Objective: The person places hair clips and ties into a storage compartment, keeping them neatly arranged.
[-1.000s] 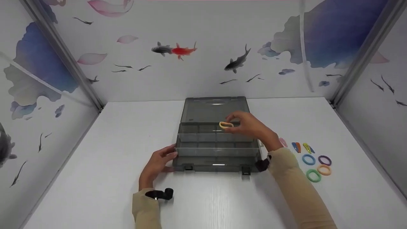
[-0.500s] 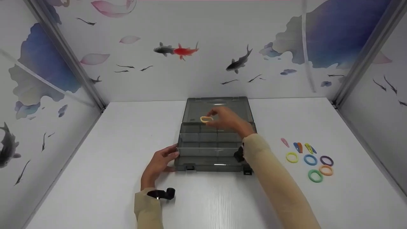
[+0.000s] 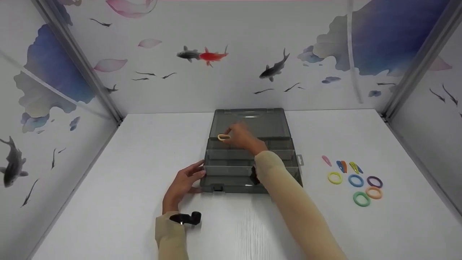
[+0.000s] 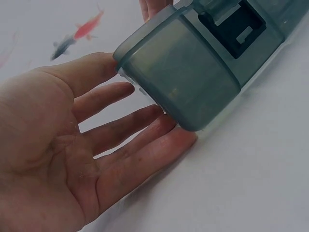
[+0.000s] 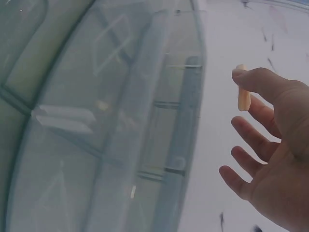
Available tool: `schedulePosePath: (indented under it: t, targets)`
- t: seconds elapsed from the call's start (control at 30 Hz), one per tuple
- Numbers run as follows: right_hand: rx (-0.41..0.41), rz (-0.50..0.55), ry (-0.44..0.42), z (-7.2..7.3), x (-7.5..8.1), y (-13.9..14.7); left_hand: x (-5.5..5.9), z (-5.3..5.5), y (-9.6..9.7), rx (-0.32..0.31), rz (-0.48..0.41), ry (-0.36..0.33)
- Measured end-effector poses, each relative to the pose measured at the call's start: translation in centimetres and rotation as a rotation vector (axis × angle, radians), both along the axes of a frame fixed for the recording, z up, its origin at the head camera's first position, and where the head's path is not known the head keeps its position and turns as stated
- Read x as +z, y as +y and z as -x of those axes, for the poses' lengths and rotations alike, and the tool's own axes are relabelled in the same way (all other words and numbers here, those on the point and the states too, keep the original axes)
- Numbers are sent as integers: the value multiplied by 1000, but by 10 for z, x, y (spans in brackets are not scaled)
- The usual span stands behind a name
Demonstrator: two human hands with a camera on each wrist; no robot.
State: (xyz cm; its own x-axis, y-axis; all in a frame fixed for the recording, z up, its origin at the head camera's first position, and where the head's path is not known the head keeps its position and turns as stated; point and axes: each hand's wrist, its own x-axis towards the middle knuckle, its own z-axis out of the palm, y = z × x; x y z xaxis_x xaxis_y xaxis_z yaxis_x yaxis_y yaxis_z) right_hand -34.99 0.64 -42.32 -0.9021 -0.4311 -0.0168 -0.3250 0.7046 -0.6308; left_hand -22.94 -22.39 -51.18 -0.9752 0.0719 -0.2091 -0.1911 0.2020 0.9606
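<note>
A grey see-through plastic storage box (image 3: pixel 218 159) with compartments stands open on the white table, its lid (image 3: pixel 269 122) laid back toward the wall. My right hand (image 3: pixel 242 137) is over the far left part of the box. Between thumb and index finger it pinches a pale yellow hair tie (image 5: pixel 245 99); the other fingers of the right hand (image 5: pixel 275 140) are spread apart. At the box's left end is my left hand (image 3: pixel 182 180). In the left wrist view its fingers (image 4: pixel 140 162) reach out nearly straight against the end wall (image 4: pixel 178 72), near a black latch (image 4: pixel 236 31).
To the right of the box lie several hair ties, among them a yellow one (image 3: pixel 328 177), a blue one (image 3: pixel 349 180) and a green one (image 3: pixel 354 199). Behind them are small hair clips, including a pink one (image 3: pixel 326 161). Printed walls enclose the table's back and sides.
My right hand has carried the pale yellow hair tie leftward over the box, uncovering the yellow hair tie and pink clip on the table. My left hand stays at the box's left end.
</note>
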Motion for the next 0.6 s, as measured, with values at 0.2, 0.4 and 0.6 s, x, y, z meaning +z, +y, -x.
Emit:
schedulePosePath:
  t: [0.2, 0.4, 0.6]
  targets:
    - [-22, 9, -45, 1, -14, -7, -1, -1, 0, -1, 2, 7]
    - [-25, -20, -33, 3, -21, -13, -2, -2, 0, 2, 7, 14]
    - [-49, -15, -56, 6, -25, -23, -1, -1, 0, -12, 2, 12]
